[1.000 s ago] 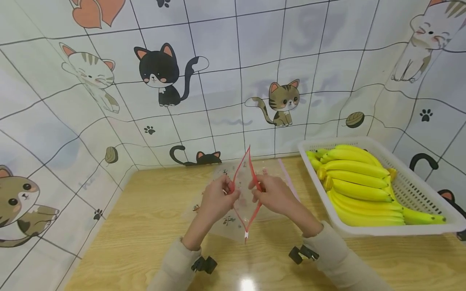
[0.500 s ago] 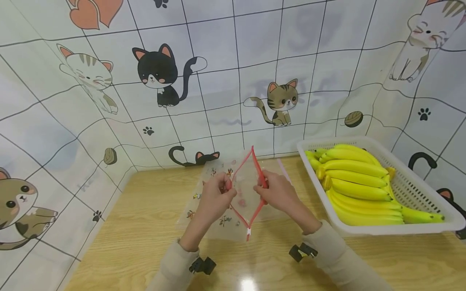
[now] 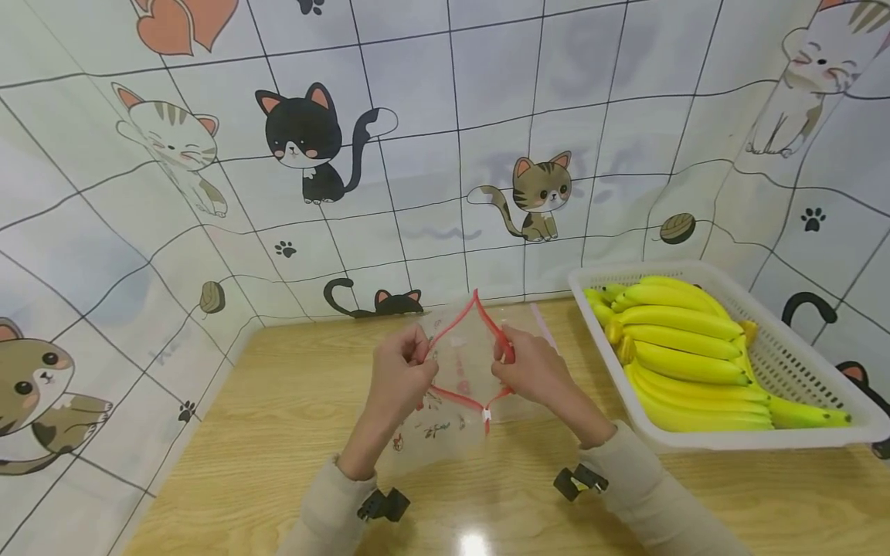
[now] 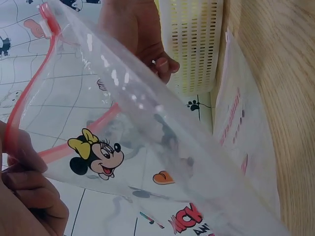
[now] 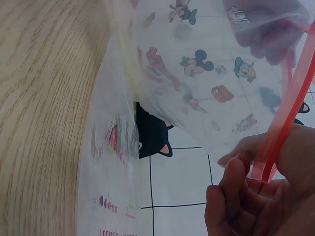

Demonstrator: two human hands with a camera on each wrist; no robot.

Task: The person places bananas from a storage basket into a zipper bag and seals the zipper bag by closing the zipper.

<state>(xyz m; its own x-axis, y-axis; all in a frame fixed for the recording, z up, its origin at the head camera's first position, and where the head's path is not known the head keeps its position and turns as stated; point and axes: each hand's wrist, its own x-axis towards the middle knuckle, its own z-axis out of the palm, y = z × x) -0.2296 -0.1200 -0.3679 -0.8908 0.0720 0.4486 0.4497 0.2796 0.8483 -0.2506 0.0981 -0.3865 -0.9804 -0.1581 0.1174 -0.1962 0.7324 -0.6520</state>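
A clear zip bag [image 3: 434,428] with cartoon prints is held up over the table, its red zip edges [image 3: 460,398] spread into a wide diamond. My left hand [image 3: 396,378] pinches the left edge of that mouth between thumb and curled fingers. On the opposite edge my right hand [image 3: 534,367] grips the red strip; in the right wrist view the strip [image 5: 285,125] passes between thumb and fingers. A white slider [image 3: 487,415] sits at the near corner of the mouth. Nothing shows inside the bag, and in the left wrist view a mouse figure [image 4: 101,155] is printed on its side.
A second clear bag [image 3: 524,316] with a pink zip lies flat on the wooden table [image 3: 278,432] behind the right hand. To the right stands a white perforated basket [image 3: 751,442] of yellow bananas [image 3: 688,363]. A cat-print sheet [image 3: 431,170] hangs behind and at both sides.
My left hand has moved left, and the right hand slightly right. The bag's mouth has spread wider, and its near corner with the slider has risen toward the back.
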